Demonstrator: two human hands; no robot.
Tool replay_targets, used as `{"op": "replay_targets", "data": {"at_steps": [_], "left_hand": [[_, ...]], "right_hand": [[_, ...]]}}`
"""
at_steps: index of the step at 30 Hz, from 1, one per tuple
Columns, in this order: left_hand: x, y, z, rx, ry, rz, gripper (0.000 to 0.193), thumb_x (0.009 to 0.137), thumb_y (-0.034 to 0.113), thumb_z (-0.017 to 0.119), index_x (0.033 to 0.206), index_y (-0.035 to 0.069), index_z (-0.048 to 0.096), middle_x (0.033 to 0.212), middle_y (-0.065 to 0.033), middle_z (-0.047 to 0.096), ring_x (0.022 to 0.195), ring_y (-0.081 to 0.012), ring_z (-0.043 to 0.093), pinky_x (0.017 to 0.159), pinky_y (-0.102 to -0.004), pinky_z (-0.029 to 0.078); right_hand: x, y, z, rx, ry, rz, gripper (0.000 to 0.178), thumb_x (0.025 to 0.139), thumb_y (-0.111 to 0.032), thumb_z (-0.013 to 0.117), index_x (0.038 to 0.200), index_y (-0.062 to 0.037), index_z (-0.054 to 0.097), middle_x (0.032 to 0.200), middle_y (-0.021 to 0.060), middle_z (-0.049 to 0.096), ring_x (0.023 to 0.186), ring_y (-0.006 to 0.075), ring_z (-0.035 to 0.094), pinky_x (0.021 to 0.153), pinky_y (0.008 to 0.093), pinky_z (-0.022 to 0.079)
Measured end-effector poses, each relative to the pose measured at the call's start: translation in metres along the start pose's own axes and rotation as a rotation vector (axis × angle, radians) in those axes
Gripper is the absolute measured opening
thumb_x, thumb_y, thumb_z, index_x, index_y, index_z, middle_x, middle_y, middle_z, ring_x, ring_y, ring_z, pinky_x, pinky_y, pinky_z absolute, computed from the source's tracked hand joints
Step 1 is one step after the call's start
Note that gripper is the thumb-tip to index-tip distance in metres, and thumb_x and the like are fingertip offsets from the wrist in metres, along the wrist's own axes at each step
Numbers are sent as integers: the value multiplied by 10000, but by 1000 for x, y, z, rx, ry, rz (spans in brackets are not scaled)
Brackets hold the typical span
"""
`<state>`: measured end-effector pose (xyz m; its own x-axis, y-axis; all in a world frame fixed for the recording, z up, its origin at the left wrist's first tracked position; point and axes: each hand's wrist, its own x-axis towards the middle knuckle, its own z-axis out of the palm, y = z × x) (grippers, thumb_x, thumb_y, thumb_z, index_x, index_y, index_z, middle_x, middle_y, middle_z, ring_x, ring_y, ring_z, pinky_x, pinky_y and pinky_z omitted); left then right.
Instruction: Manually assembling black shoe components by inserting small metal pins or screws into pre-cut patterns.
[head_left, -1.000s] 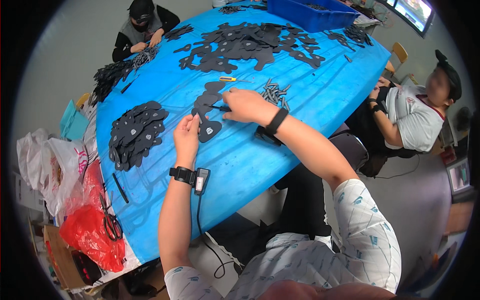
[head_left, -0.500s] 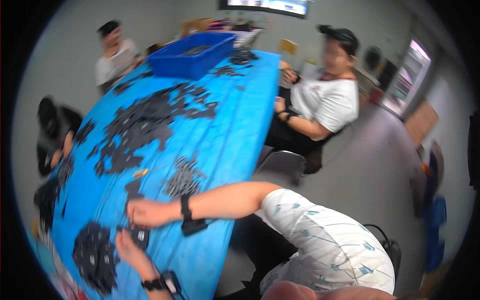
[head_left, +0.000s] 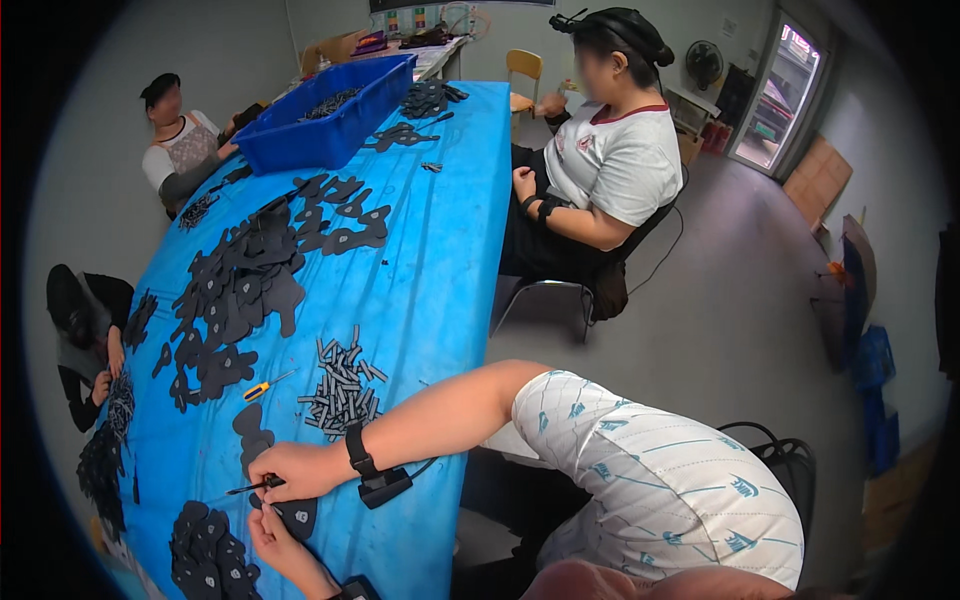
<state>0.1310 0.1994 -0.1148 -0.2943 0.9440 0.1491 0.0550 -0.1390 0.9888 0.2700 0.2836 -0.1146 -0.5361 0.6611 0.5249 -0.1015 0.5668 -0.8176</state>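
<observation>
My right hand (head_left: 297,472) is closed round a slim dark tool (head_left: 247,489) whose thin tip points left; its exact kind is too small to tell. Just below, my left hand (head_left: 283,552) pinches the edge of a dark grey flat piece (head_left: 300,514) with a small pale badge. Part of that piece lies hidden behind my fingers. Beyond the right hand another dark shaped piece (head_left: 252,428) lies flat. A heap of similar badged pieces (head_left: 208,556) sits left of my left hand. A pile of short grey strips (head_left: 343,388) lies beyond my right wrist.
A yellow-handled screwdriver (head_left: 260,391) lies on the blue-covered table (head_left: 420,240). Many dark pieces (head_left: 240,285) spread across its middle, and a blue bin (head_left: 330,125) stands at the far end. Three other people sit round the table, one (head_left: 615,165) on the right.
The view has shifted and sharpened, so the table sits further left and lower in it. The dark tool at my right hand now shows. Both hands stay close together by the badged piece.
</observation>
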Motion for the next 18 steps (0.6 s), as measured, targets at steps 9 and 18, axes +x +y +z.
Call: {"op": "replay_targets", "data": {"at_steps": [9,18], "left_hand": [[10,-29,-25,260,-18,91,254,909,176,598,1046,-38,606,899,-42,624,801,-84,542,698,-231,440],[1,-12,-25,-2,-4,-5,109,922,92,580,978,1,598,823,25,626,721,-3,501,606,-162,388]], "right_hand": [[7,2,-2,-130,-67,86,196,801,-204,695,875,-36,624,815,112,627,758,213,616,653,318,488],[11,-18,6,-35,-120,215,122,822,-100,660,909,-20,628,838,74,601,746,163,571,681,277,456]]}}
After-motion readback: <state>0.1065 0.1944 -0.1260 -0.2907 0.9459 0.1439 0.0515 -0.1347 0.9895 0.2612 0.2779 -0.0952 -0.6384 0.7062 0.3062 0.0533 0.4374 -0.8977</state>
